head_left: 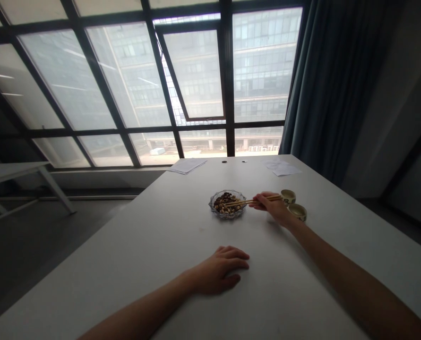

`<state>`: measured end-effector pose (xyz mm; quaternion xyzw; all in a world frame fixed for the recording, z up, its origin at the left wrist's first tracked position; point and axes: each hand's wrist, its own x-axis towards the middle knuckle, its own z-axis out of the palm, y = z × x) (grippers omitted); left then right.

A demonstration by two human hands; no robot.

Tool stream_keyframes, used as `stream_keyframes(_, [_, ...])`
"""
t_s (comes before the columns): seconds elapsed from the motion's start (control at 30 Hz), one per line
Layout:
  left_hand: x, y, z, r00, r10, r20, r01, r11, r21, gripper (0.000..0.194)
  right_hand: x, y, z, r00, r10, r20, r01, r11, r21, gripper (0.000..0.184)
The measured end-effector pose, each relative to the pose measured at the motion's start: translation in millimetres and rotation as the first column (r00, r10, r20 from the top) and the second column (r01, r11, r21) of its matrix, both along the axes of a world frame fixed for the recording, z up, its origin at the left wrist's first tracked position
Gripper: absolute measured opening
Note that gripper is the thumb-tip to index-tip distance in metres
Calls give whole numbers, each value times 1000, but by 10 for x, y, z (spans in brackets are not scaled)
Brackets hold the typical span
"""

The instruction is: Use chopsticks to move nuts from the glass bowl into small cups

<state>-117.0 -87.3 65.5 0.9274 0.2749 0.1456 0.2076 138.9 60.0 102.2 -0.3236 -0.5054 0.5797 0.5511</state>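
Observation:
My right hand [271, 208] grips a pair of wooden chopsticks [250, 201], whose tips reach left into a clear glass bowl [230, 216] with a scalloped rim. In the bowl lies a mix of small brown, dark and pale pieces [224, 204] that look like nuts or beans. Whether the tips pinch a piece is too small to tell. Just right of that hand stand two small pale cups with dark markings, a farther cup [288, 195] and a nearer cup [297, 212]. Nearer to me, my left hand [221, 270] rests on the white table [153, 264], holding nothing, fingers stretched out.
Stacked papers [186, 165] lie at the table's far left corner, and more sheets [283, 167] at the far right. Two small round items sit near the far edge. Beyond are large windows, a dark curtain [313, 94] and another white table [15, 171].

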Motion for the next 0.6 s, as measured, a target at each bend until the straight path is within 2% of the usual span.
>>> stream_keyframes(0.1, [1,3,-6,1000,2,4,-2,1000,5,38,-201,-11,-169,998,-40,-39,40,999,-13,39])
stream_keyframes(0.2, [2,1,-13,1000,1,8,-1,1000,8,38,-256,1,-256,994,-103,-48,103,995,-6,41])
stream_keyframes(0.43, [4,3,-23,1000,1,13,-1,1000,2,39,-271,-17,-297,993,-121,10,122,992,-15,36])
stream_keyframes(0.6, [5,2,-11,1000,2,7,-2,1000,3,40,-300,-41,-311,992,-126,10,126,992,-11,38])
